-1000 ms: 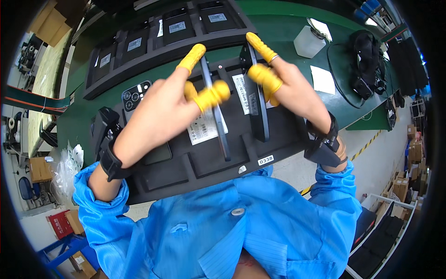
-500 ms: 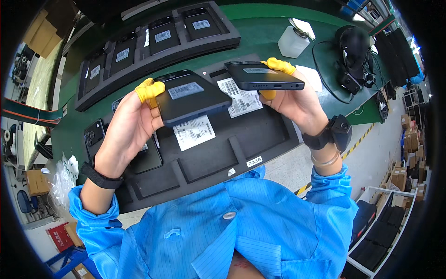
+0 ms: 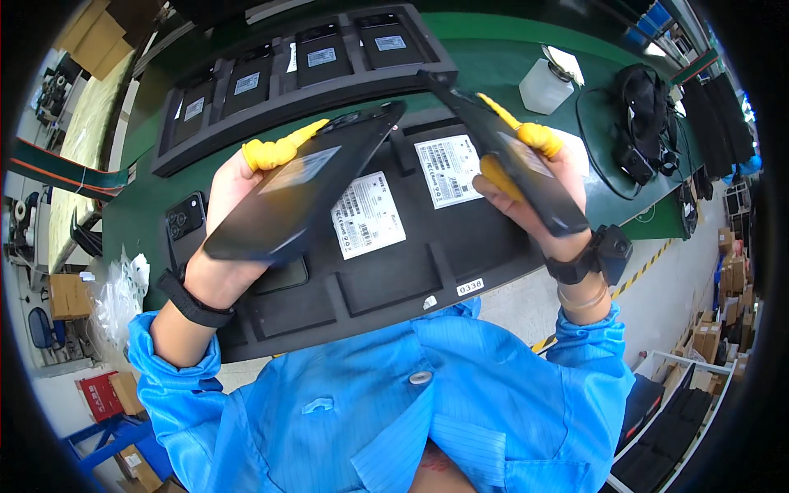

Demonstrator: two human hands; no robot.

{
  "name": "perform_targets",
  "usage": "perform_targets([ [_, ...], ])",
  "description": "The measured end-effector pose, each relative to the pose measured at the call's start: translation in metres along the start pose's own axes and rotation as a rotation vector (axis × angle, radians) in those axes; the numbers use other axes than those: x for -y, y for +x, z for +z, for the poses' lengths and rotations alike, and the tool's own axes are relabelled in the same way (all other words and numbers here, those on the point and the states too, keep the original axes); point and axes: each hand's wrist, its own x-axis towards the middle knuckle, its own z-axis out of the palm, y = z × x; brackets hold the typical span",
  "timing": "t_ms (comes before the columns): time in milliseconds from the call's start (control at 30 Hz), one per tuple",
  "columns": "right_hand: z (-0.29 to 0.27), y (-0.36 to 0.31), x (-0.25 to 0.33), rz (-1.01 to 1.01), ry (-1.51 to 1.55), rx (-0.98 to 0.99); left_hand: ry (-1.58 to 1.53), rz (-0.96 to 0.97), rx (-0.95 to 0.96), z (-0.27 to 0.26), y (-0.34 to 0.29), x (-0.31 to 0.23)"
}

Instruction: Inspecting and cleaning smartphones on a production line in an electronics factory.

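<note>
While L fingers (image 3: pixel 269 154), part-open, grip tilted blk phone (image 3: pixel 300 187) | R fingers (image 3: pixel 538 138), ditto, hold 2nd phone (image 3: pixel 538 187)

From the wearer's head, a fisheye view faces steeply down (edges bow toward its dark rim), close above left hand (image 3: pixel 228 186) and right hand (image 3: pixel 569 177), the jacket (image 3: pixel 370 394) at bottom centre.
</note>
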Motion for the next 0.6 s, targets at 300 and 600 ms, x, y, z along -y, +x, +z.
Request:
perform_targets([
  [300, -0.021, 0.004, 0.016, -0.370, -0.419, 0.090, 0.466, 0.185, 0.111, -0.014, 0.000, -0.002],
  [600, -0.028, 0.029, 0.002, -0.449, -1.492, -0.041, 1.619, 0.270, 0.071, -0.004, -0.011, 0.012],
])
